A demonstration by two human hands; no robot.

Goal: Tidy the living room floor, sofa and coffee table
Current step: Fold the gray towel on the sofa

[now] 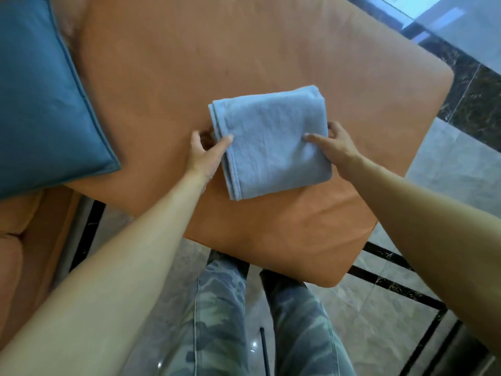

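Left hand (202, 156), right hand (336, 146) pinch one towel (271, 142); one pillow (40, 104).

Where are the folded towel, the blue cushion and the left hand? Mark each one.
folded towel (271, 143), head view, middle of its top face.
blue cushion (40, 104), head view, middle of its upper panel.
left hand (204, 156), head view, back of the hand.

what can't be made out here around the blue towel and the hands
1. Head view: left hand, fingertips hidden under the folded towel.
2. Head view: right hand, fingertips hidden under the towel's edge.
3. Head view: blue pillow, cut off by the left edge.
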